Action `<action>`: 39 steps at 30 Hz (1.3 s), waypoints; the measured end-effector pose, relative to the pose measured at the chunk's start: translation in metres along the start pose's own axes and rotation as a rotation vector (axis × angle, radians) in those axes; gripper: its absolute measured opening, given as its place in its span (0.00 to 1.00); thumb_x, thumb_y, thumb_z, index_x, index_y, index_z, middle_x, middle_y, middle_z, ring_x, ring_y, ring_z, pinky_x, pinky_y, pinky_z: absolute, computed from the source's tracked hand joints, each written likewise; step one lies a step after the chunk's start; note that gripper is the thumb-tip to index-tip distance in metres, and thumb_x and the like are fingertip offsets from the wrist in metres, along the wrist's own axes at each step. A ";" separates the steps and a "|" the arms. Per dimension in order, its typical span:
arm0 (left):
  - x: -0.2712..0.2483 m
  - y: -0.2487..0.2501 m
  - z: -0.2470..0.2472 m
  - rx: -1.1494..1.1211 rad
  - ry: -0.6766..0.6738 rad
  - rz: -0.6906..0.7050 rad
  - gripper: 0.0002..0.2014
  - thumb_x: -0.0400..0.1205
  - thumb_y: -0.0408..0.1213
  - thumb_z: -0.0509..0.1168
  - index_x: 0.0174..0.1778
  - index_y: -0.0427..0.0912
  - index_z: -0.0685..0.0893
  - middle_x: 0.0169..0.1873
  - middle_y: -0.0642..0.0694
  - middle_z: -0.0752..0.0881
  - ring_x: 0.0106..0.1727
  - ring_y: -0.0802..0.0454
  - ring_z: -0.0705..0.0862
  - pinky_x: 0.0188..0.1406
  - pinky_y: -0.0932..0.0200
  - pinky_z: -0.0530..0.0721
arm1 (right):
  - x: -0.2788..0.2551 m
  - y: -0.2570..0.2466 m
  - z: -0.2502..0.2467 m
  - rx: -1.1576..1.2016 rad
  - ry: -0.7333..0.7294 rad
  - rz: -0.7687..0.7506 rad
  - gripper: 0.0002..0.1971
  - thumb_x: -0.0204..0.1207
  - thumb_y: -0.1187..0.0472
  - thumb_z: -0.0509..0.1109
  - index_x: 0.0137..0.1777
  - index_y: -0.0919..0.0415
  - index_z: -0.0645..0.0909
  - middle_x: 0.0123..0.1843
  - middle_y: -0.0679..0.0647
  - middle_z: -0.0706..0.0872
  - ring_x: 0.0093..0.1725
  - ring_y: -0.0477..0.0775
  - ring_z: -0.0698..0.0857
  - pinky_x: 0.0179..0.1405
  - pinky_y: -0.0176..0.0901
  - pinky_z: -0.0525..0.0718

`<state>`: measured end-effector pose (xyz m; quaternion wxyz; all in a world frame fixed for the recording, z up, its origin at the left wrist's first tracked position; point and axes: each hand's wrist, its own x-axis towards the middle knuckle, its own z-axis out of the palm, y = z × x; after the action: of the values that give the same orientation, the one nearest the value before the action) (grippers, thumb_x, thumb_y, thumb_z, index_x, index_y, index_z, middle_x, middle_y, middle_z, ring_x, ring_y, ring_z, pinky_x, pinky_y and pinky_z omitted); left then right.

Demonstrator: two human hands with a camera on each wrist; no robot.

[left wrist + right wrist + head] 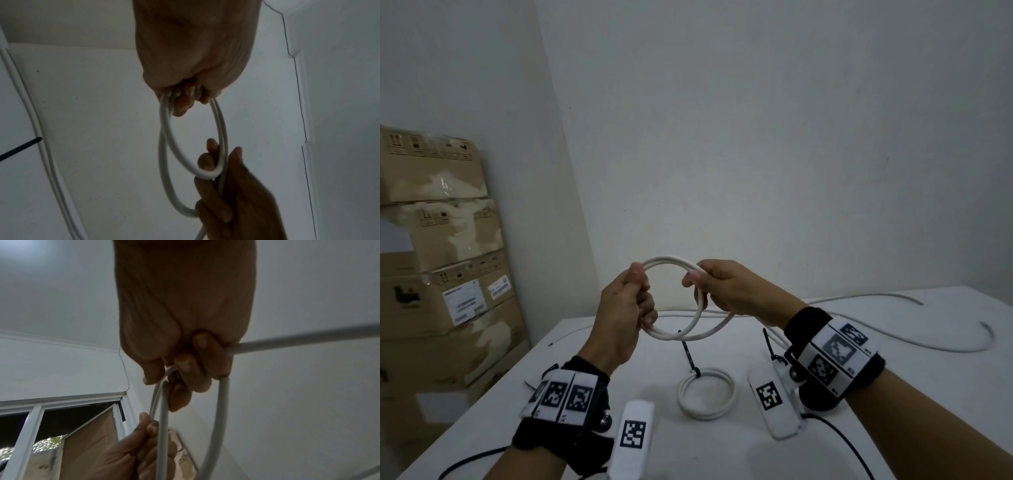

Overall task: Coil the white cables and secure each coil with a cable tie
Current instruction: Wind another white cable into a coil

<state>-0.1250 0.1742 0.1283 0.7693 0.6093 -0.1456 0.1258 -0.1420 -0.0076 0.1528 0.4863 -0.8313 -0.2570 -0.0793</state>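
Observation:
Above the white table I hold a white cable coil of about two loops upright between both hands. My left hand grips the coil's left side, fingers curled round the strands. My right hand grips the right side, and the loose cable tail runs from it across the table. A finished coil lies flat on the table below, bound with a black cable tie. A second black tie lies near my right wrist.
Stacked cardboard boxes stand left of the table against the wall. More white cable curves along the far right of the table. Black wires trail from my wrist bands over the near table edge.

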 end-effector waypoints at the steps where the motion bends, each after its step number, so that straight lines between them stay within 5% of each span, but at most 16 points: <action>1: -0.002 -0.003 0.000 -0.016 0.017 0.002 0.18 0.88 0.47 0.56 0.34 0.40 0.71 0.20 0.51 0.62 0.20 0.56 0.61 0.17 0.64 0.67 | 0.003 -0.002 0.001 -0.031 -0.005 -0.002 0.14 0.86 0.56 0.57 0.41 0.55 0.79 0.33 0.49 0.82 0.21 0.36 0.74 0.26 0.25 0.70; 4: -0.006 -0.007 0.000 -0.079 0.017 -0.030 0.19 0.88 0.48 0.56 0.34 0.40 0.72 0.19 0.51 0.63 0.20 0.55 0.64 0.19 0.61 0.72 | 0.010 -0.005 -0.001 -0.189 -0.013 0.011 0.17 0.87 0.57 0.56 0.34 0.53 0.76 0.34 0.51 0.81 0.32 0.47 0.79 0.40 0.40 0.76; 9: -0.005 -0.002 -0.016 -0.028 -0.196 -0.165 0.21 0.87 0.45 0.54 0.37 0.34 0.79 0.20 0.43 0.70 0.23 0.47 0.74 0.31 0.48 0.84 | 0.006 -0.013 -0.011 -0.349 -0.077 0.016 0.18 0.87 0.55 0.55 0.34 0.53 0.74 0.33 0.49 0.80 0.33 0.46 0.78 0.40 0.40 0.75; 12: -0.003 0.005 -0.020 0.218 -0.247 -0.112 0.17 0.85 0.44 0.58 0.50 0.32 0.84 0.27 0.37 0.82 0.31 0.40 0.83 0.43 0.41 0.86 | 0.005 -0.014 -0.012 -0.452 -0.143 0.013 0.17 0.87 0.54 0.55 0.35 0.53 0.74 0.32 0.47 0.79 0.35 0.48 0.78 0.40 0.41 0.75; 15: 0.007 0.021 -0.010 0.590 -0.327 0.042 0.20 0.77 0.53 0.64 0.54 0.42 0.87 0.43 0.45 0.91 0.47 0.46 0.88 0.49 0.49 0.87 | 0.007 -0.016 -0.007 -0.572 -0.220 0.010 0.15 0.87 0.53 0.55 0.41 0.56 0.76 0.36 0.47 0.80 0.40 0.50 0.79 0.44 0.44 0.75; 17: 0.013 0.032 0.001 0.733 -0.503 -0.001 0.23 0.77 0.56 0.63 0.50 0.39 0.88 0.37 0.47 0.90 0.40 0.48 0.87 0.42 0.55 0.87 | 0.009 -0.018 -0.003 -0.641 -0.276 0.003 0.12 0.87 0.54 0.53 0.46 0.54 0.75 0.41 0.47 0.81 0.43 0.50 0.79 0.46 0.43 0.74; 20: 0.014 0.038 0.011 0.674 -0.649 -0.135 0.25 0.79 0.56 0.60 0.41 0.33 0.85 0.21 0.50 0.70 0.22 0.54 0.67 0.21 0.62 0.71 | 0.008 -0.021 -0.004 -0.710 -0.295 0.024 0.13 0.87 0.53 0.53 0.46 0.54 0.76 0.40 0.45 0.81 0.45 0.51 0.81 0.47 0.43 0.75; 24: 0.009 0.028 0.010 0.642 -0.655 -0.127 0.21 0.83 0.48 0.60 0.47 0.32 0.87 0.22 0.51 0.66 0.24 0.56 0.62 0.22 0.64 0.64 | 0.007 -0.017 -0.012 -0.760 -0.257 0.043 0.15 0.85 0.49 0.55 0.43 0.51 0.80 0.44 0.49 0.87 0.44 0.51 0.84 0.49 0.46 0.79; 27: 0.008 0.022 0.016 0.622 -0.513 -0.090 0.17 0.87 0.43 0.58 0.41 0.35 0.85 0.19 0.53 0.66 0.22 0.57 0.62 0.20 0.65 0.63 | 0.007 -0.006 -0.013 -0.806 -0.124 -0.033 0.16 0.81 0.45 0.62 0.50 0.56 0.84 0.50 0.53 0.86 0.50 0.54 0.83 0.49 0.46 0.76; 30: 0.013 0.022 0.015 0.553 -0.321 -0.052 0.17 0.88 0.42 0.58 0.41 0.35 0.84 0.18 0.52 0.67 0.20 0.57 0.62 0.18 0.65 0.64 | -0.005 0.019 -0.009 -0.832 0.475 -0.228 0.30 0.73 0.34 0.65 0.61 0.60 0.81 0.56 0.56 0.82 0.54 0.56 0.80 0.51 0.48 0.76; 32: 0.017 0.024 0.011 0.493 -0.253 -0.044 0.17 0.88 0.42 0.57 0.43 0.34 0.84 0.18 0.52 0.65 0.20 0.58 0.61 0.17 0.65 0.63 | -0.022 0.027 -0.003 -0.630 0.808 -0.277 0.24 0.75 0.36 0.64 0.52 0.59 0.79 0.46 0.53 0.82 0.45 0.53 0.79 0.42 0.43 0.74; 35: 0.019 0.025 0.007 0.431 -0.220 -0.049 0.17 0.89 0.41 0.56 0.45 0.31 0.82 0.19 0.52 0.64 0.19 0.59 0.59 0.16 0.66 0.60 | -0.036 0.034 0.016 -0.538 0.645 0.089 0.15 0.82 0.45 0.60 0.42 0.55 0.73 0.38 0.50 0.82 0.39 0.54 0.78 0.36 0.43 0.67; 39: 0.017 0.022 0.006 0.396 -0.215 -0.041 0.17 0.88 0.41 0.56 0.45 0.31 0.82 0.18 0.53 0.64 0.18 0.59 0.59 0.15 0.67 0.59 | -0.037 0.053 0.036 -0.177 0.459 0.418 0.15 0.81 0.43 0.60 0.53 0.56 0.74 0.45 0.52 0.84 0.47 0.57 0.83 0.42 0.49 0.83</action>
<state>-0.1178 0.1738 0.1554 0.6171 0.7611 -0.1867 0.0707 -0.1511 -0.0110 0.0800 0.4633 -0.8655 0.0435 -0.1853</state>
